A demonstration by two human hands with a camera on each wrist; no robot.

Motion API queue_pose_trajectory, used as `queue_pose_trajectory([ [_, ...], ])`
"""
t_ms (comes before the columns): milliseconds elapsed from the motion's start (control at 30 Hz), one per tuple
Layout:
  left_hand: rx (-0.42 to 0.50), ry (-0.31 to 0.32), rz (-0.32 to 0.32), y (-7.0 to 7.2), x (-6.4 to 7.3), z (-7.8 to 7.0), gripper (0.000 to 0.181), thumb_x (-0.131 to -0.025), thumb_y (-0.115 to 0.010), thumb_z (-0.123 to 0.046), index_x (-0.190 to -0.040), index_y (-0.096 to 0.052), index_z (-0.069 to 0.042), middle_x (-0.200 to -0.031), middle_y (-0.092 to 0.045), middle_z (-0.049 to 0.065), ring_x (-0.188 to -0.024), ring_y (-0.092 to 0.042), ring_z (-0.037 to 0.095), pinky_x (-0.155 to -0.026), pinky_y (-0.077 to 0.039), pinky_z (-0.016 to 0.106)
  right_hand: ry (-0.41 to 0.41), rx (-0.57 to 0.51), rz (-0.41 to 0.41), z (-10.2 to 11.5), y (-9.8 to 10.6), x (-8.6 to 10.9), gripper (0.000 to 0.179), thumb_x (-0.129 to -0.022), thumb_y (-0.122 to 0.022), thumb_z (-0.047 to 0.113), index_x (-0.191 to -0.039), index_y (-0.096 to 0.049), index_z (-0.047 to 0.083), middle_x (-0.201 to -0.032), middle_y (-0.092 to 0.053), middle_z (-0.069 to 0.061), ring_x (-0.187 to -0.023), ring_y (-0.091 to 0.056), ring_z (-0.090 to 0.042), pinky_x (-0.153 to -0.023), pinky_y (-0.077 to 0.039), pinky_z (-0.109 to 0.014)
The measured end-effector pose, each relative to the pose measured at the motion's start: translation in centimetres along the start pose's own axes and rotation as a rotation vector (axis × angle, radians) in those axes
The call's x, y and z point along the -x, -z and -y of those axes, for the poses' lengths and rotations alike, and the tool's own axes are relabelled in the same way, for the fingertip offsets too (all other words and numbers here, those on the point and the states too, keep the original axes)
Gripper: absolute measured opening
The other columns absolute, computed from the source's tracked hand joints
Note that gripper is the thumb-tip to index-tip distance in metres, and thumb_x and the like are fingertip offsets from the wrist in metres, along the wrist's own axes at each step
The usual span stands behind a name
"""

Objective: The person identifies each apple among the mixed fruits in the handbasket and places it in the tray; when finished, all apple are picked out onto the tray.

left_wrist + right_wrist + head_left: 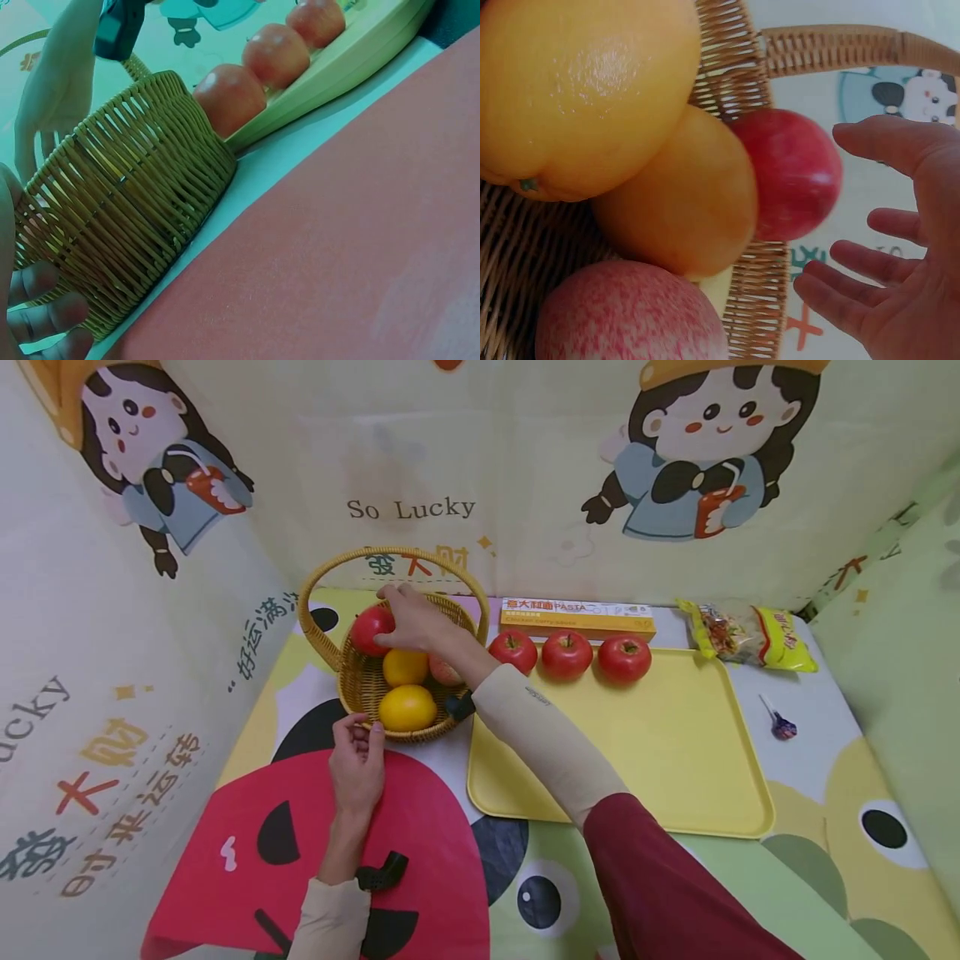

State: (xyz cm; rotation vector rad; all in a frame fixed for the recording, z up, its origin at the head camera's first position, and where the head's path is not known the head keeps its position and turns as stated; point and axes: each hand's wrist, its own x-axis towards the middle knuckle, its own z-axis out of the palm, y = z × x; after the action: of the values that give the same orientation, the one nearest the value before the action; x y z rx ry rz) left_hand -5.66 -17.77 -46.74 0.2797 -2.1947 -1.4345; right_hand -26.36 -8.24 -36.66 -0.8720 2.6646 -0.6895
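Note:
A wicker basket (pixel 360 685) with an arched handle holds a red apple (pixel 369 631), two orange-yellow fruits (pixel 407 708), and a speckled pink-red fruit (pixel 630 315) partly hidden by my right arm in the head view. My right hand (pixel 907 247) is over the basket's far side, beside the red apple. Its fingers are spread, with the thumb tip close to the apple's skin. At the near rim, my left hand (pixel 358 768) holds the basket with bent fingers; several fingertips (pixel 67 307) show outside the weave in the left wrist view.
Right of the basket lies a yellow tray (pixel 675 760), with three red apples (pixel 567 655) along its back edge. Behind it is a pasta box (pixel 577 620). A yellow food packet (pixel 750 635) and a lollipop (pixel 782 725) lie farther right. Printed cloth walls surround the table.

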Motion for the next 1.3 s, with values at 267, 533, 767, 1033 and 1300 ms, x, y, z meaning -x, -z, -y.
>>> queue_pose_trajectory([
  [267,0.037,-0.037,0.008,-0.2,-0.1,0.1,0.032,-0.100,-0.056,-0.008,-0.124,-0.052,0.013,-0.086,-0.059,0.018,-0.067,-0.046,-0.004,-0.060,-0.038,0.008,-0.053,0.032,0.100,-0.4,-1.9,-2.4,0.084,-0.090,-0.069,0.046,-0.156,-0.024,0.017,-0.150,-0.040,-0.009,-0.126,-0.050,-0.019,-0.109,-0.045,-0.033],
  [533,0.016,-0.028,-0.006,-0.1,-0.1,-0.1,0.030,-0.100,-0.056,-0.009,-0.123,-0.052,0.011,-0.086,-0.059,0.015,-0.067,-0.045,-0.005,-0.060,-0.037,0.007,-0.144,0.017,0.162,0.5,-3.0,-3.3,0.093,-0.086,-0.073,0.052,-0.155,-0.019,0.022,-0.148,-0.042,-0.008,-0.122,-0.052,-0.021,-0.108,-0.046,-0.034],
  [767,0.027,-0.027,0.009,-0.2,-0.1,-0.1,0.032,-0.100,-0.057,-0.007,-0.123,-0.052,0.014,-0.086,-0.059,0.019,-0.067,-0.046,-0.004,-0.060,-0.037,0.007,-0.168,0.029,0.119,0.7,-3.5,-3.2,0.090,-0.088,-0.070,0.054,-0.153,-0.020,0.019,-0.142,-0.044,-0.009,-0.115,-0.053,-0.020,-0.102,-0.049,-0.032],
  [1033,0.025,-0.026,0.002,-0.3,-0.1,-0.1,0.031,-0.100,-0.057,-0.007,-0.123,-0.052,0.013,-0.085,-0.058,0.017,-0.067,-0.045,-0.005,-0.060,-0.036,0.007,-0.121,-0.028,0.077,0.5,-3.5,-2.9,0.088,-0.086,-0.075,0.046,-0.151,-0.023,0.018,-0.139,-0.046,-0.010,-0.114,-0.054,-0.020,-0.101,-0.050,-0.031],
  [1300,0.023,-0.037,0.010,-0.1,-0.1,-0.1,0.032,-0.100,-0.056,-0.007,-0.123,-0.052,0.014,-0.085,-0.058,0.018,-0.066,-0.045,-0.003,-0.059,-0.037,0.008,-0.091,-0.110,-0.013,0.0,-3.2,-2.5,0.093,-0.081,-0.080,0.040,-0.152,-0.023,0.020,-0.140,-0.042,-0.012,-0.113,-0.054,-0.021,-0.100,-0.051,-0.032],
])
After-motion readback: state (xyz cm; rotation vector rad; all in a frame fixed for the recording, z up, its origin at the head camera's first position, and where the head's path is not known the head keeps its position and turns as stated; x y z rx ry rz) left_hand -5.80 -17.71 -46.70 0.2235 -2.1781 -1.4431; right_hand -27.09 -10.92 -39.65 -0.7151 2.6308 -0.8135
